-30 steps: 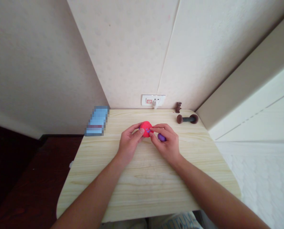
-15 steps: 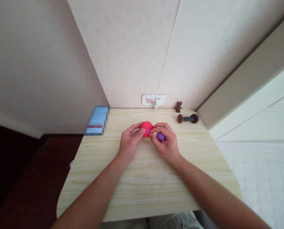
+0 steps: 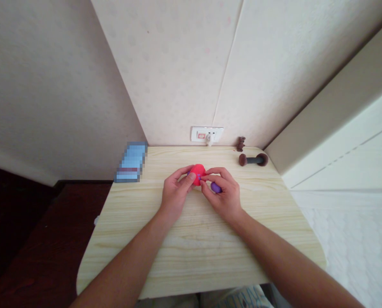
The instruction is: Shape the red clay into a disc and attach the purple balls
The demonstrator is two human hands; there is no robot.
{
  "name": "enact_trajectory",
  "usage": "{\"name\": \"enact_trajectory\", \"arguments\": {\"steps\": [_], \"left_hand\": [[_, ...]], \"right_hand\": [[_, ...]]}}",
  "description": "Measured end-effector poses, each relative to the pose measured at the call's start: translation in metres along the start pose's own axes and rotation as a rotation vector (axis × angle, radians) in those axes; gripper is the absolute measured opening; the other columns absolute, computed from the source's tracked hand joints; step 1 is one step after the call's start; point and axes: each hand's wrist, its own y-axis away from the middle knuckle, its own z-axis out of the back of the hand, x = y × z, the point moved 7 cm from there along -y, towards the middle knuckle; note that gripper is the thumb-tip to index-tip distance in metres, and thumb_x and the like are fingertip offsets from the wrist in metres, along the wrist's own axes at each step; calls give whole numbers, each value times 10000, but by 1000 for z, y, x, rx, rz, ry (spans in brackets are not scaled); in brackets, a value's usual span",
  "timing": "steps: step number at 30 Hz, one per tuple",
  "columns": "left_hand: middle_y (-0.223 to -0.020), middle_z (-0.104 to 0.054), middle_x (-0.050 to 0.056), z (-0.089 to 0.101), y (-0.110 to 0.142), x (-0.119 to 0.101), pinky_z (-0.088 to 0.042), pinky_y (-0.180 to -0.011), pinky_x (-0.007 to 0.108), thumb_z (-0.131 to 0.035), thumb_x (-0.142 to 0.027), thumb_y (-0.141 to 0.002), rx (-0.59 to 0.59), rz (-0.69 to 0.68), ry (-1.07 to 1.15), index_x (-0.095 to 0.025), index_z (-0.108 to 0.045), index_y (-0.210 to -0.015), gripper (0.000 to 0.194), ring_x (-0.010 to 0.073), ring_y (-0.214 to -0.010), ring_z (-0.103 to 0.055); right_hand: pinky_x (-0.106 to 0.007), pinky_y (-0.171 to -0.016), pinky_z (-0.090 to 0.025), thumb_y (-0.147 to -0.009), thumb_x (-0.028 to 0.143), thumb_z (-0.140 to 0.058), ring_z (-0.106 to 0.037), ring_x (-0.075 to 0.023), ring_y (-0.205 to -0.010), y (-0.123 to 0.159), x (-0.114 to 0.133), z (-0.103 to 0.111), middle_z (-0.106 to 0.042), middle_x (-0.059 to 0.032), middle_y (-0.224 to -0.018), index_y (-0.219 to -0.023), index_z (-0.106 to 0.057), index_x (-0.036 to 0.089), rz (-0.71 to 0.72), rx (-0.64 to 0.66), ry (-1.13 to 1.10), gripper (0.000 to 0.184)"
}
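A round red-pink lump of clay (image 3: 197,173) with small purple marks sits between my two hands over the middle of the light wooden table (image 3: 197,239). My left hand (image 3: 174,192) grips its left side with thumb and fingers. My right hand (image 3: 222,193) pinches at the lump's right edge with thumb and forefinger and keeps a purple lump of clay (image 3: 215,187) tucked in its curled fingers.
A dark dumbbell-shaped object (image 3: 253,160) lies at the table's back right, with a small brown figure (image 3: 241,143) behind it. A wall socket (image 3: 206,134) is on the back wall. A blurred blue object (image 3: 131,162) stands at the table's back left corner. White bedding lies to the right.
Both hands stay on the red lump. The right hand's pinching fingers have shifted slightly against it and the purple lump has moved a little with them.
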Motion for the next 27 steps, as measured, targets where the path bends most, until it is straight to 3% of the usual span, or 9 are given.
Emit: {"name": "enact_trajectory", "arguments": {"steps": [7, 16, 22, 27], "left_hand": [[-1144, -766, 140, 2, -2, 2, -575, -904, 394, -836, -402, -759, -6, 29, -11, -162, -758, -1088, 414, 271, -1055, -721], [-987, -777, 91, 8, -8, 1, -551, -755, 302, -740, -493, -830, 29, -15, -187, -168, -785, -1000, 369, 198, -832, -693], [-815, -750, 55, 7, -9, -3, -516, -714, 281, -690, -517, -866, 52, -96, -351, -172, -801, -921, 367, 190, -758, -665], [-685, -695, 21, 2, -7, -6, -482, -578, 259, -666, -523, -885, 82, -99, -378, -175, -792, -872, 370, 154, -600, -611]], "right_hand": [[-368, -830, -582, -865, 181, -699, -693, -208, -915, -3, -3, -2, -705, -72, -991, -936, -743, 238, -15, 44, -68, 101], [-313, -707, -593, -925, 239, -680, -692, -177, -821, -6, -2, -3, -722, -71, -960, -1163, -753, 255, 132, 206, -83, 249], [-293, -643, -602, -922, 246, -684, -709, -170, -745, -4, 3, -4, -754, -77, -903, -1096, -786, 234, 184, 222, -37, 201], [-283, -632, -604, -914, 215, -685, -721, -168, -727, -3, 4, -3, -768, -78, -877, -1055, -794, 212, 196, 197, -31, 178]]}}
